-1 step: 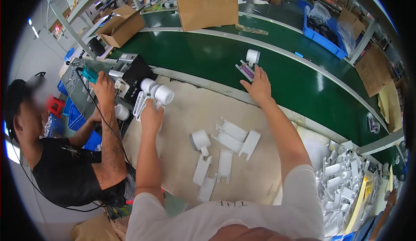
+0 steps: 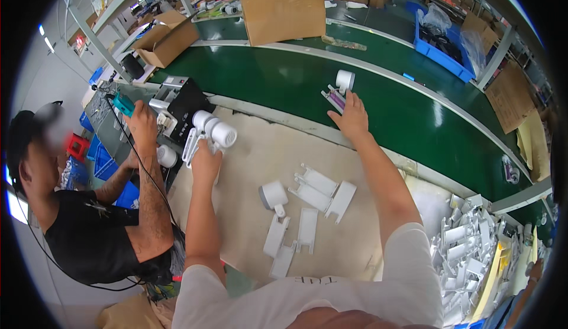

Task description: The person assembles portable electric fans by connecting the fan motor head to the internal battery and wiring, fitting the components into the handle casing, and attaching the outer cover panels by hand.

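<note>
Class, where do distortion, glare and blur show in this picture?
Head view: green belt curves with fisheye distortion; head view: white glare on its right part; head view: blur covers part of a co-worker's head, while the left hand and right hand look clearer.

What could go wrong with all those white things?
The left hand grasps white round-headed pieces bunched together, so one might slip out.

The right hand is spread right by another round-headed piece on the green surface; a clumsy bump might knock it away.
</note>
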